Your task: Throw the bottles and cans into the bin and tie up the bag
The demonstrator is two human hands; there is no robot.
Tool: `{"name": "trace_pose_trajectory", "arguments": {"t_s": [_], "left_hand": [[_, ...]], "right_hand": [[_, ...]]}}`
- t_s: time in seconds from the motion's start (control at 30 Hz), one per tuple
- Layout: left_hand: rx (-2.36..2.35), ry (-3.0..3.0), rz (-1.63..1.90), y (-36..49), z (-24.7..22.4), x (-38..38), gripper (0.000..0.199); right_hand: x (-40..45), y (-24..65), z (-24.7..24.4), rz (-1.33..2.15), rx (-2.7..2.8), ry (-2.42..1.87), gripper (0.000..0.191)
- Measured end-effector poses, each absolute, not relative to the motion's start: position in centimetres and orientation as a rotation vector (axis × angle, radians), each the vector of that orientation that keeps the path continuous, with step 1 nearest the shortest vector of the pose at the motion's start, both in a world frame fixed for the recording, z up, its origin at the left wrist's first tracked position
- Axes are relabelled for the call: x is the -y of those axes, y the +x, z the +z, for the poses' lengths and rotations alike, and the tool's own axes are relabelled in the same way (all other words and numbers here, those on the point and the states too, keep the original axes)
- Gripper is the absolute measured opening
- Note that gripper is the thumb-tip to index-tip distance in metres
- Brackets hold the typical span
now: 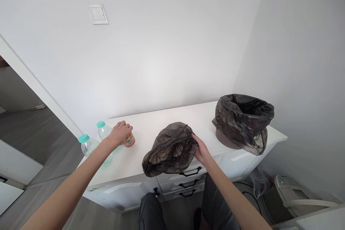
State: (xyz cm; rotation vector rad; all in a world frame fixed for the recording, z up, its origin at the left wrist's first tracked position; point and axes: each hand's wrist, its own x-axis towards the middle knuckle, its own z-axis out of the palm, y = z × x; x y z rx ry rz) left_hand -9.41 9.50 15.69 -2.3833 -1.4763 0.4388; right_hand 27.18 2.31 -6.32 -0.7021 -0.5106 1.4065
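My left hand (122, 133) reaches to the left part of the white cabinet top, its fingers closed round the upper part of a small drink container with a red and orange label (129, 140). The container's top is hidden under that hand. Two clear plastic bottles with teal caps (87, 145) stand just left of it, partly behind my forearm. With its fingers closed on the edge, my right hand (202, 151) holds a thin black plastic bag (170, 148). The bag's mouth gapes towards me, and its lower part hangs over the cabinet's front edge.
At the right end of the cabinet top (151, 124) stands a brownish bin (228, 139) lined with another black bag (237, 124). Drawers with black handles (188, 184) are below. A light switch (98, 14) is on the wall; a grey-white appliance (296, 196) sits lower right.
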Motion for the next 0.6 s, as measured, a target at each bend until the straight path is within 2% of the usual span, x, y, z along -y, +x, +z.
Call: {"name": "trace_pose_trajectory", "arguments": {"t_s": [0.27, 0.53, 0.6], "left_hand": [[1.412, -2.379, 0.555, -10.8, 13.0, -11.5, 0.040], [1.444, -2.406, 0.464, -11.8, 12.4, -11.8, 0.035], [1.447, -2.411, 0.439, -11.7, 12.5, -11.6, 0.039]], "right_hand": [[-2.6, 27.2, -6.6, 1.420, 0.502, -0.705, 0.040], [-2.4, 27.3, -6.0, 1.413, 0.508, -0.704, 0.036], [-2.1, 27.2, -5.6, 1.415, 0.518, -0.708, 0.035]]}}
